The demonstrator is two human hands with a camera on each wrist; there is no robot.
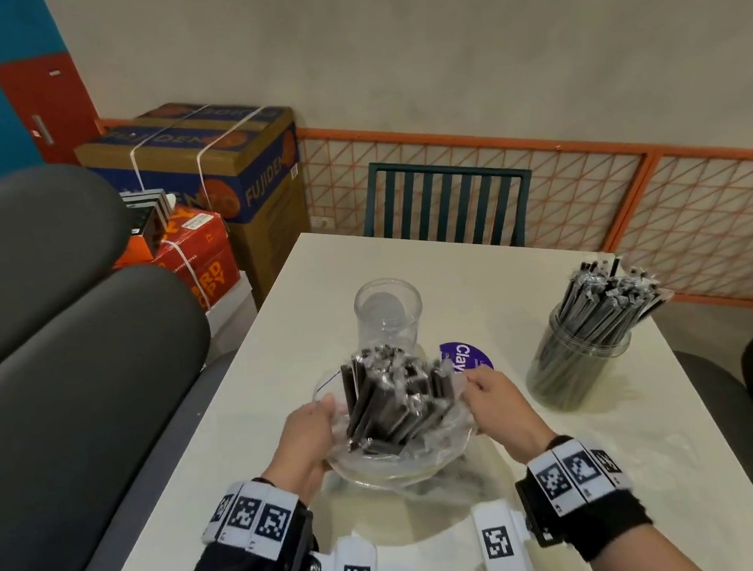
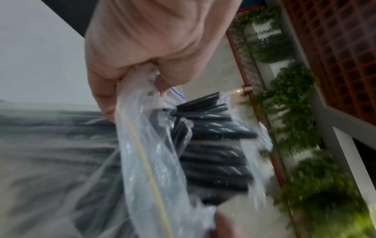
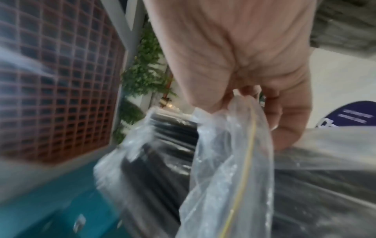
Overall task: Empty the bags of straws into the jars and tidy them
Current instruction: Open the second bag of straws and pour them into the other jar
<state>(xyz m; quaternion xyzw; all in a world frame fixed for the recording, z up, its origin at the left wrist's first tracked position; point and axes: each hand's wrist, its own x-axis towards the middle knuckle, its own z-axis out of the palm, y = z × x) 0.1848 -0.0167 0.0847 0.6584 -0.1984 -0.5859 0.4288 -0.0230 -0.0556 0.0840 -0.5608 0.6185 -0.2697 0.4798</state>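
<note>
Plastic bag [image 1: 402,446] of upright straws [image 1: 393,399] hangs between the left hand [image 1: 305,428] and right hand [image 1: 491,395], each pinching one side of its mouth, short of the empty jar [image 1: 388,315].

Plain grey wall [image 1: 426,36] behind white counter [image 1: 485,279], orange wire fence [image 1: 595,206] low along it, green slatted chair [image 1: 447,200] at far end, stacked cardboard boxes [image 1: 223,171] left, dark padded seats [image 1: 63,377] beside
</note>
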